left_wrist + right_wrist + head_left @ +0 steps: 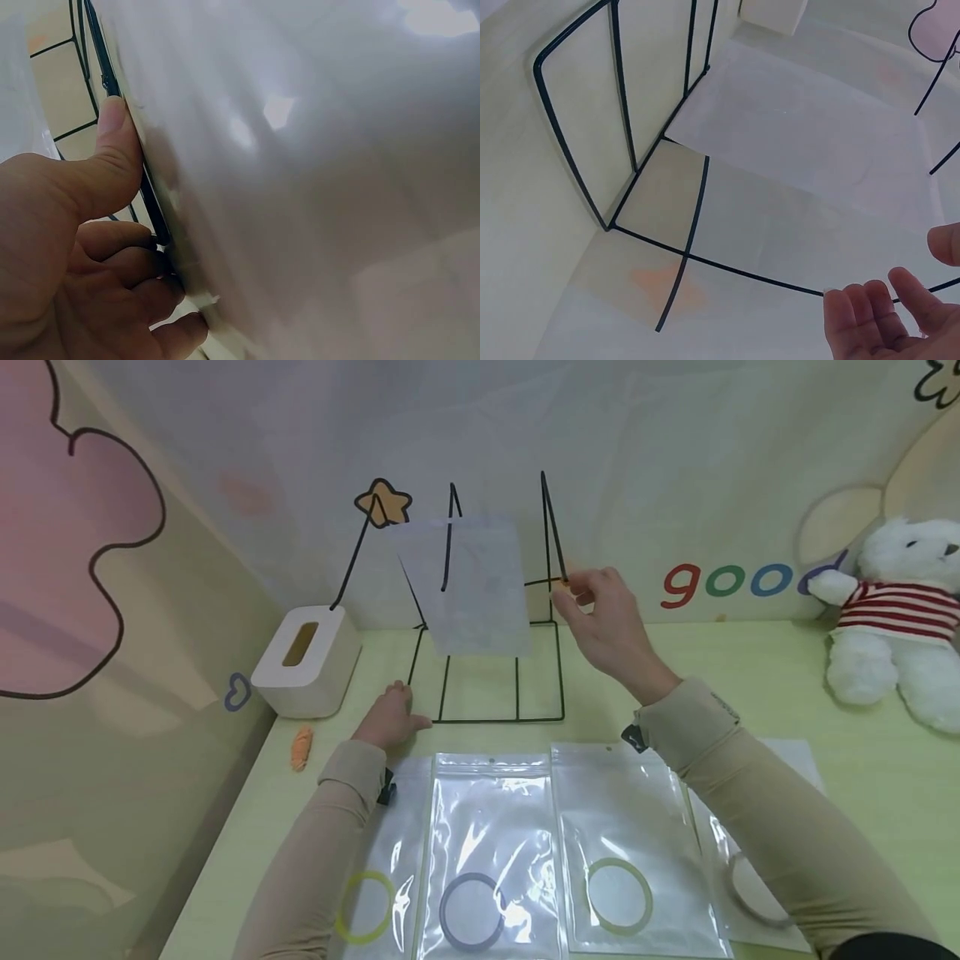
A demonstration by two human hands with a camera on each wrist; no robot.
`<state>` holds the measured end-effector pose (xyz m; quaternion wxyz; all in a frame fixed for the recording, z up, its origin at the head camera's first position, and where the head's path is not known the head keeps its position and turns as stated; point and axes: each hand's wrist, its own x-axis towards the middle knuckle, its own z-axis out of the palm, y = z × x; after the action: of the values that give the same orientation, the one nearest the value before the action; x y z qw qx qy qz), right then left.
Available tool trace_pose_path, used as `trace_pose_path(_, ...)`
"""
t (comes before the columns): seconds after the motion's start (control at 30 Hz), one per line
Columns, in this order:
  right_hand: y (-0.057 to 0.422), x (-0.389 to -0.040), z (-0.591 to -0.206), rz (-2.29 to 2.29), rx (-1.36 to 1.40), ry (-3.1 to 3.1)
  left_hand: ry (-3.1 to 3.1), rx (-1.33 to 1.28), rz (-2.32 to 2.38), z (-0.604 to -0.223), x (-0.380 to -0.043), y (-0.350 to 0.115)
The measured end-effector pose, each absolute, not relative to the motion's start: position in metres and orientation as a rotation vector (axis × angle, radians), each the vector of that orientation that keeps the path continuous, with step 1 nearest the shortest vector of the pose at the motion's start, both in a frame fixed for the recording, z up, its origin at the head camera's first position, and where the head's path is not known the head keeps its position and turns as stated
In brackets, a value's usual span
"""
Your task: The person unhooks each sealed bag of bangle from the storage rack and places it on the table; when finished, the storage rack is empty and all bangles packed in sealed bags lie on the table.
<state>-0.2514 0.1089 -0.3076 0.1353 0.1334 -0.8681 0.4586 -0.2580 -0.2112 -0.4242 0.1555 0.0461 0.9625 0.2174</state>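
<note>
A black wire rack (564, 672) with upright hooks stands on the table against the wall. My left hand (387, 717) grips the front left of its base; in the left wrist view the thumb (112, 131) lies along the black wire with the other fingers curled by it. My right hand (611, 631) is raised at the tip of the rack's right hook. Its thumb (946, 244) and fingers stand apart in the right wrist view, with no object visible between them. A pale translucent sheet (480, 610) hangs on the rack near the left and middle hooks.
Several clear zip bags with rings inside, such as one bag (491, 818), lie along the front. A white tissue box (315, 668) stands left of the rack, near a small orange piece (302, 748). A white teddy bear (862, 672) sits at right.
</note>
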Motion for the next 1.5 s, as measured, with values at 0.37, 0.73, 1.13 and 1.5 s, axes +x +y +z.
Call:
trace_pose_path(0.37,0.097,-0.26,-0.306,1.377,0.341,-2.451,2.744,0.125,0.627,-0.423,-0.261,-0.208)
trace_pose_path(0.73,0.086,-0.27,-0.303,1.425,0.299,-2.364,2.75,0.13,0.605,-0.424,-0.265,-0.21)
trace_pose_path(1.13,0.074,-0.271,-0.304,1.535,0.374,-2.338,2.739,0.115,0.648,-0.423,-0.262,-0.209)
trace_pose_path(1.5,0.061,-0.271,-0.311,1.631,0.439,-2.317,2.743,0.122,0.644,-0.428,-0.262,-0.213)
